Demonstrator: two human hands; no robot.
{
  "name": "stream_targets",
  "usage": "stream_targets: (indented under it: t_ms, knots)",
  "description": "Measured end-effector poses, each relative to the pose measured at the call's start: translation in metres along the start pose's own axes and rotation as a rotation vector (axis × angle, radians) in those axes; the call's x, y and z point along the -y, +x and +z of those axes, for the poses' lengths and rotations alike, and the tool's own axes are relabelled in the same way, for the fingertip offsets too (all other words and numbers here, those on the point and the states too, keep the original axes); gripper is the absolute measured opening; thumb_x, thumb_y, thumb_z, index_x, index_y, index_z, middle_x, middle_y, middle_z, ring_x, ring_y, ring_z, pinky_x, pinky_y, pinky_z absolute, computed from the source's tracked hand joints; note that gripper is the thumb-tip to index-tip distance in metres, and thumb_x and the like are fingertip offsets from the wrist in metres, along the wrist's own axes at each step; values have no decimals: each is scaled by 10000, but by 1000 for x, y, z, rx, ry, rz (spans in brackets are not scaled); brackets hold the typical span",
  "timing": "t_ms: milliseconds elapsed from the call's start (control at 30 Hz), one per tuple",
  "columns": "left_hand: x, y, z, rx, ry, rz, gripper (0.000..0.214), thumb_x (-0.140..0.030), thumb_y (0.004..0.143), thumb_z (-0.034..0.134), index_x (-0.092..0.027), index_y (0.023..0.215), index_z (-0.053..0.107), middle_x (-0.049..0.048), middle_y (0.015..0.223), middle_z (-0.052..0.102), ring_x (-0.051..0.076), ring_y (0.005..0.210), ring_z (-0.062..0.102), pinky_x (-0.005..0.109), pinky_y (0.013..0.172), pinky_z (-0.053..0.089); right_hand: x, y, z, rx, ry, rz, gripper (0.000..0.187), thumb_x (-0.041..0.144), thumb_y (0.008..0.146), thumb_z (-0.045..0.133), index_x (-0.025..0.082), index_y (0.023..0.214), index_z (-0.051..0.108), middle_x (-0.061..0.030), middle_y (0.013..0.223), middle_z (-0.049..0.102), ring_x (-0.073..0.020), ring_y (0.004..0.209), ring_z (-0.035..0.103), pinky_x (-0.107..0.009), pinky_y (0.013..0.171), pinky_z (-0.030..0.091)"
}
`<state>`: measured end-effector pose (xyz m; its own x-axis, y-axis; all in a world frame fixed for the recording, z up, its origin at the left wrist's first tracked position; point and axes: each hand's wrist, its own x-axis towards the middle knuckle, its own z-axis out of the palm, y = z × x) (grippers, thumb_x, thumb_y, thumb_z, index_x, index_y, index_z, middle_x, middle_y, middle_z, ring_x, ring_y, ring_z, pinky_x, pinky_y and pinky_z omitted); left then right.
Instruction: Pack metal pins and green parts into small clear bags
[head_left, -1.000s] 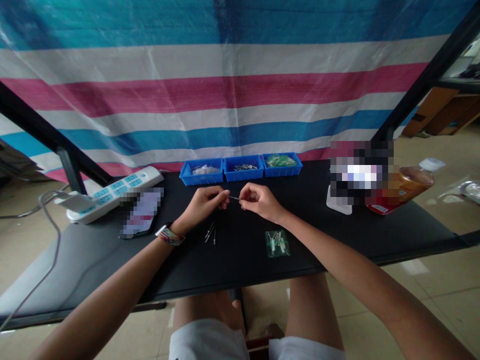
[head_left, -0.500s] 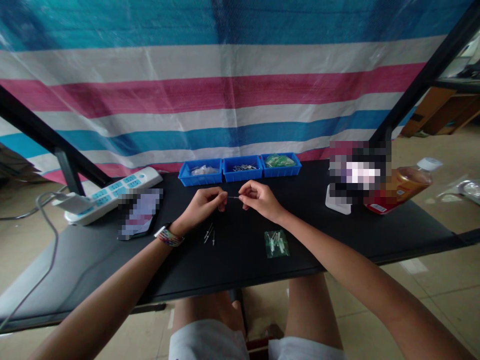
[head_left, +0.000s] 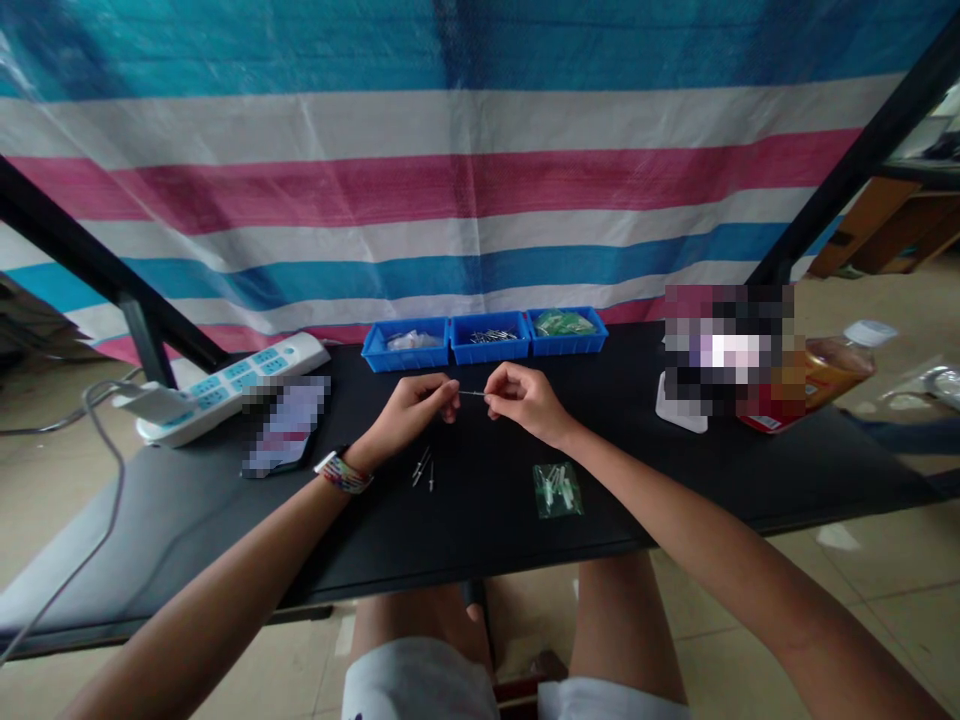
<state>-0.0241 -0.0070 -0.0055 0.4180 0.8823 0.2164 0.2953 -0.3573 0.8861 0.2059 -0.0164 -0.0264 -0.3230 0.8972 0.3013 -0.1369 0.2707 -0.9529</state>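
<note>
Between my two hands spans a thin metal blind rivet (head_left: 472, 393), level above the black table. My left hand (head_left: 421, 404) pinches its left end, and the fingertips of my right hand (head_left: 528, 402) are closed on its right end. On the table, below and right of my left wrist, lie several loose blind rivets (head_left: 423, 468). A small green plastic bag (head_left: 558, 490) with several metal pins and white pieces lies left of my right forearm. Beyond my hands stand three blue bins: one with clear bags (head_left: 406, 345), one with rivets (head_left: 489, 338), one with green bags (head_left: 567, 328).
On the left of the black table (head_left: 480, 540) are a power strip (head_left: 232, 385) with a cable and a phone (head_left: 287, 425). A white stand (head_left: 681, 403) and a tilted drink bottle (head_left: 832, 372) are on the right. A striped tarp (head_left: 465, 180) hangs behind.
The view has shifted slightly. Both hands keep nearly the same pose, and a little more of the rivet shows between the fingertips.
</note>
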Motion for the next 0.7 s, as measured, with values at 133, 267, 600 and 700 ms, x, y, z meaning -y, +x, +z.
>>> stream_targets:
  t_ms: [133,267,600,700]
  knots:
    - [2,0,-1,-2,-19,-2,516,-621,1011,579,-175,777,694,43,646,694,178,628,659,283,643,512,-2,10,-8,-93,-47,-22,227,358,800,806,208,844,642,18,722,654,-154,638,656,-291,615,546]
    - [5,0,-3,-29,-14,12,508,-609,1013,560,-176,777,686,35,639,673,168,615,643,275,631,496,-4,39,-29,-368,-169,-157,215,389,822,767,216,847,642,24,716,610,-149,608,586,-286,581,478]
    - [6,-1,-7,-83,-11,25,464,-551,1016,555,-181,763,678,26,620,657,163,598,624,278,624,467,-2,48,-26,-355,-584,-171,202,360,889,698,184,845,788,74,531,377,-136,540,365,-297,589,310]
    - [8,1,-9,-143,-45,23,474,-573,997,562,-185,746,668,21,606,639,166,587,617,285,621,468,4,22,-2,117,-521,-105,149,329,898,749,193,889,809,50,598,495,-131,561,420,-280,564,314]
